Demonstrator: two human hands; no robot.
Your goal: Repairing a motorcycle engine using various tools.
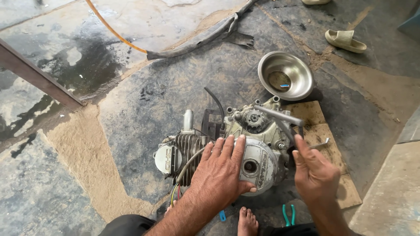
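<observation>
A: Where was the engine [227,148]?

B: On the stone floor [148,100], partly over a cardboard sheet [323,144], just ahead of the person's bare foot [247,222]. Grimy grey metal, finned cylinder on the left, round side cover in the middle, small sprocket up top.

A: Hands?

B: Left hand [221,168] lay flat on the cover, fingers [227,146] spread open, gripping nothing. Right hand [314,170] had its fingers closed around a T-handle wrench [284,120] at the engine's right side.

A: Anything else?

B: Steel bowl [285,75] beyond it, green-handled pliers [288,215] near the foot.
</observation>
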